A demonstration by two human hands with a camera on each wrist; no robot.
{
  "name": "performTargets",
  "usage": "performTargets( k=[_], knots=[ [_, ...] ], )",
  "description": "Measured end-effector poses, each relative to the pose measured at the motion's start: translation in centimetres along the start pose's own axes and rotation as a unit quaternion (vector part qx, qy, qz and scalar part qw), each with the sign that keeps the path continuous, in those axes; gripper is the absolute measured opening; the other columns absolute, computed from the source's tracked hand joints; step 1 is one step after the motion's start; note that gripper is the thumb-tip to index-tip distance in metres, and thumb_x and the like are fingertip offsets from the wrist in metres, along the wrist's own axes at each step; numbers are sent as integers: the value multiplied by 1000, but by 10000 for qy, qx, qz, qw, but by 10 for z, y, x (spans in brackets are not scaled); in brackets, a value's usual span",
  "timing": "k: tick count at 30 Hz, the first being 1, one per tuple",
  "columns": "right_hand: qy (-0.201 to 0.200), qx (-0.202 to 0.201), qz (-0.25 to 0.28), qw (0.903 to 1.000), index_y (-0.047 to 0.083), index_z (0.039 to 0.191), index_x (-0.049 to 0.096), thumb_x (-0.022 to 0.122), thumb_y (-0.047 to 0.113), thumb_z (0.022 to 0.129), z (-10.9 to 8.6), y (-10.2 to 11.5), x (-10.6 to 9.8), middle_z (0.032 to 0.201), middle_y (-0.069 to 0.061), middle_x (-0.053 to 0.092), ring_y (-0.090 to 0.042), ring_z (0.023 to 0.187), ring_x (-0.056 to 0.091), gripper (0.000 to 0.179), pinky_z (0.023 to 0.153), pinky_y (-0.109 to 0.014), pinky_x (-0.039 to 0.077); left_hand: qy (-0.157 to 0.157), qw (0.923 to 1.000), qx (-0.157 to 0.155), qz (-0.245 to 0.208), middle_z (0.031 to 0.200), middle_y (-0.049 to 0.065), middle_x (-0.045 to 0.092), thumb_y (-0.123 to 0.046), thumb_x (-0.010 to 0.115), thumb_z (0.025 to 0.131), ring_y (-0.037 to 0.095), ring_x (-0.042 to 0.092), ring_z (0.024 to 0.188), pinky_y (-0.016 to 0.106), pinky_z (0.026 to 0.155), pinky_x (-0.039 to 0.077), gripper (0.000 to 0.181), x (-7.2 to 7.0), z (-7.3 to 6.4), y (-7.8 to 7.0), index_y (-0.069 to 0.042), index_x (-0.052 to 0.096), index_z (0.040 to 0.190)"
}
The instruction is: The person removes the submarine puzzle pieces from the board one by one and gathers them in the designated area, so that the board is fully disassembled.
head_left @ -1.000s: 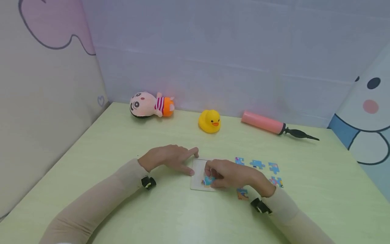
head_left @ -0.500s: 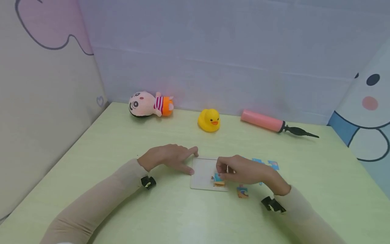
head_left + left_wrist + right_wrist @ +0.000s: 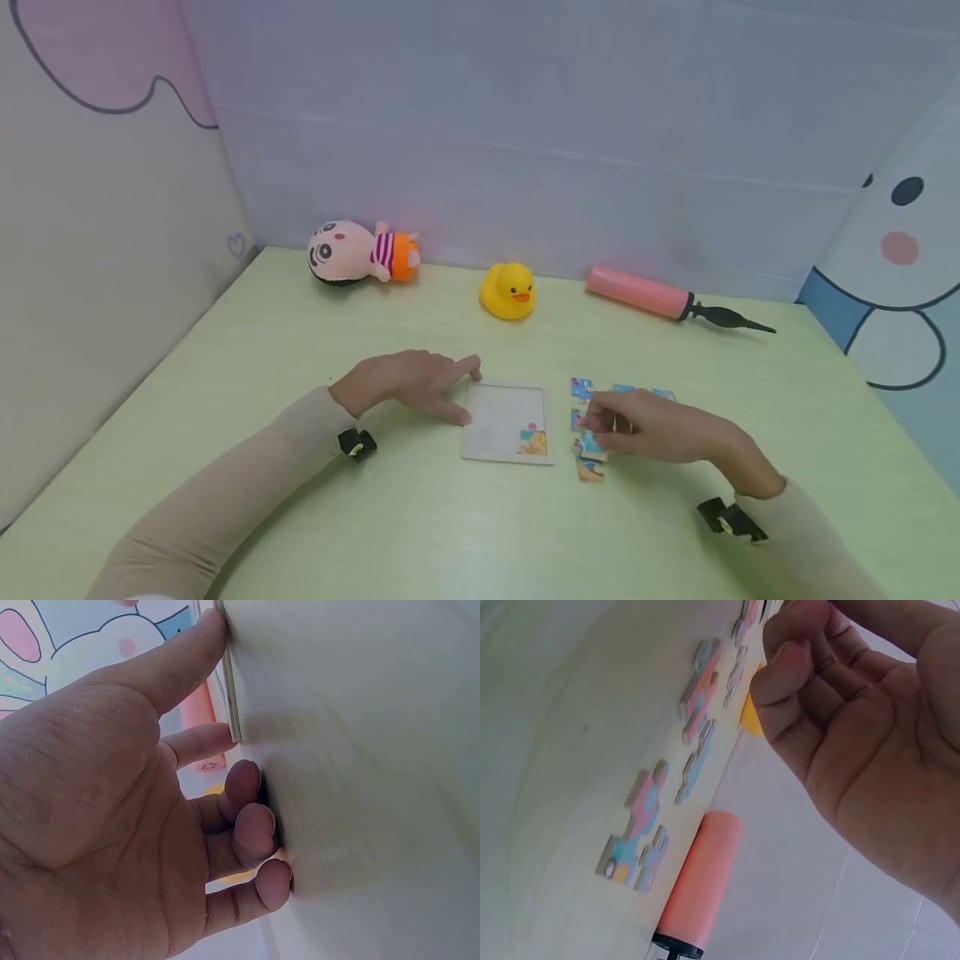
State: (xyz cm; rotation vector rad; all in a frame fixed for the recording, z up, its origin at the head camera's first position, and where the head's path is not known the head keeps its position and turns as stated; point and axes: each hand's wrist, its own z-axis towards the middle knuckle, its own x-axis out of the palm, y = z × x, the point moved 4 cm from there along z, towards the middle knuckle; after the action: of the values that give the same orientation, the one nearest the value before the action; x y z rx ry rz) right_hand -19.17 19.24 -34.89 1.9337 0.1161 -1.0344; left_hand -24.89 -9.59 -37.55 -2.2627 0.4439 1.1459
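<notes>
A square white jigsaw tray point(image 3: 495, 421) lies mid-table, with a tan and teal jigsaw piece point(image 3: 534, 446) in its near right corner. My left hand point(image 3: 420, 383) steadies the tray's left side, thumb and index fingertip at its edge; the left wrist view shows the other fingertips at the tabletop. Right of the tray, my right hand point(image 3: 660, 425) pinches a blue and tan jigsaw piece point(image 3: 591, 444) between thumb and fingers. This piece is low over the loose pieces and overlaps a brown and blue piece point(image 3: 590, 471) in the head view. The right hand partly covers the group.
Several loose jigsaw pieces point(image 3: 581, 387) lie right of the tray, some also in the right wrist view. Along the back are a plush doll point(image 3: 363, 252), a yellow rubber duck point(image 3: 507, 292) and a pink hand pump point(image 3: 641, 293). Walls stand behind and left.
My right hand has carried its jigsaw piece from over the tray rightward to the loose pieces, uncovering the corner piece in the tray. The left hand stays at the tray's edge.
</notes>
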Motion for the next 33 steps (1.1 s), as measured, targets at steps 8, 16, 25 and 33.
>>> performTargets(
  k=[8, 16, 25, 33],
  knots=[
    [117, 345, 220, 9991, 15, 99, 56, 62, 20, 100, -19, -10, -2, 83, 4, 52, -8, 73, 46, 8, 62, -25, 41, -5, 9999, 68, -79, 103, 1, 59, -52, 68, 92, 22, 56, 88, 39, 84, 46, 61, -2, -2, -1, -25, 38, 138],
    [234, 263, 448, 9984, 11, 98, 57, 62, 15, 100, -31, -19, 1, 83, 4, 51, -7, 74, 47, 7, 62, -26, 42, -32, 9999, 77, -87, 102, 2, 59, -51, 68, 92, 22, 56, 88, 40, 84, 46, 61, -2, -2, -1, -25, 38, 138],
    [239, 427, 376, 9981, 14, 103, 58, 65, 20, 99, -39, -27, 2, 86, 4, 53, -8, 78, 50, 10, 65, -26, 43, -15, 10000, 56, -43, 100, 1, 59, -52, 68, 92, 22, 56, 87, 39, 82, 46, 62, -1, -1, 0, -25, 38, 138],
    [187, 301, 432, 9984, 15, 100, 59, 69, 20, 95, -39, -30, 1, 82, 7, 52, -6, 75, 50, 13, 63, -25, 43, -66, 9999, 77, -34, 98, 1, 58, -51, 68, 92, 21, 56, 87, 38, 81, 46, 61, 0, -1, 0, -25, 38, 138]
  ],
)
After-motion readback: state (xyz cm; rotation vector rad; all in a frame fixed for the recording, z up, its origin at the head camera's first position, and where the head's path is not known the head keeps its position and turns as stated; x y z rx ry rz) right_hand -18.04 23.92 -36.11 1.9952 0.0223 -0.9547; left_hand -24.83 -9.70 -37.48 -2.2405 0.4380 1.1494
